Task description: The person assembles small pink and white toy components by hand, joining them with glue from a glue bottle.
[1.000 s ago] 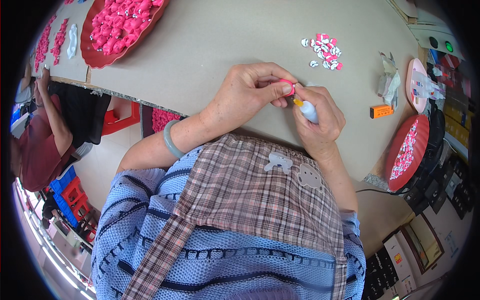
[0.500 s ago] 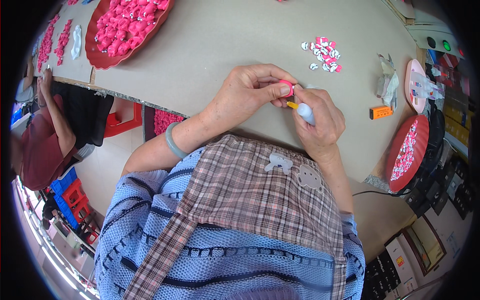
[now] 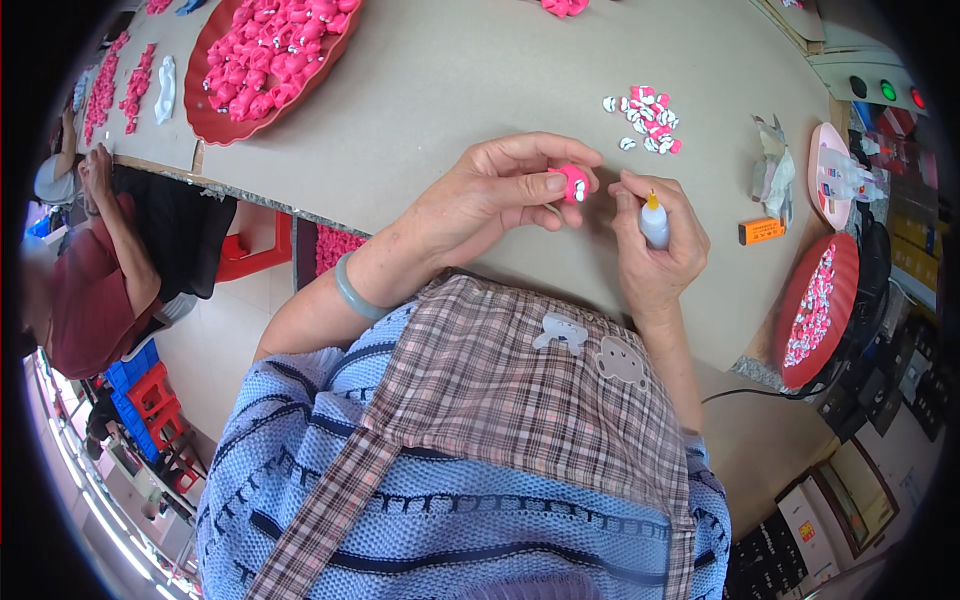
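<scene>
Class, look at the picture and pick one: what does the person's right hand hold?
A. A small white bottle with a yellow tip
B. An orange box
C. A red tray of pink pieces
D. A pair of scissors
A: the right hand is wrapped around a small white bottle with a yellow tip pointing up, while the left hand pinches a small pink piece beside it.

Pink-and-white piece [image 3: 573, 183], yellow-tipped white bottle [image 3: 654, 220], red tray [image 3: 262, 80] (pink pieces), brown-checked apron [image 3: 520, 400].
</scene>
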`<act>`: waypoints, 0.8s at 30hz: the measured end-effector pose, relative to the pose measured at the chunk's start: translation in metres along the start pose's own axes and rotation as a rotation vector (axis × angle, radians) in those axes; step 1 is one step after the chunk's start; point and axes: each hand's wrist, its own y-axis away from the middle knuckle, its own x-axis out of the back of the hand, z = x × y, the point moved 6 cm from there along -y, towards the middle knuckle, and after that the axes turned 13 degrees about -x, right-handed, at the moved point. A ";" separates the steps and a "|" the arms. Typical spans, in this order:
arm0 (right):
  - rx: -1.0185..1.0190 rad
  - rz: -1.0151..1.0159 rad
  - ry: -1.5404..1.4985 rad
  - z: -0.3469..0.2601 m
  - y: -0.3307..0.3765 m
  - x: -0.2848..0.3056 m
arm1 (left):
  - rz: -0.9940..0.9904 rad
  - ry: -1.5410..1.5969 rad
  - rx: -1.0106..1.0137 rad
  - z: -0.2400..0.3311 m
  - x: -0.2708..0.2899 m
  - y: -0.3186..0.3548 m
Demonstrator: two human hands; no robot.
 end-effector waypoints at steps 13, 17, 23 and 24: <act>-0.040 -0.041 -0.014 0.005 -0.003 -0.007 | -0.053 0.359 0.010 -0.001 -0.004 -0.003; -0.066 -0.059 -0.028 0.008 -0.002 -0.009 | -0.100 0.335 0.001 -0.005 -0.002 -0.002; -0.063 -0.066 -0.010 0.006 -0.003 -0.009 | -0.115 0.370 0.024 -0.006 -0.004 -0.002; -0.063 -0.066 -0.011 0.006 -0.003 -0.009 | -0.130 0.393 0.028 -0.007 -0.003 -0.003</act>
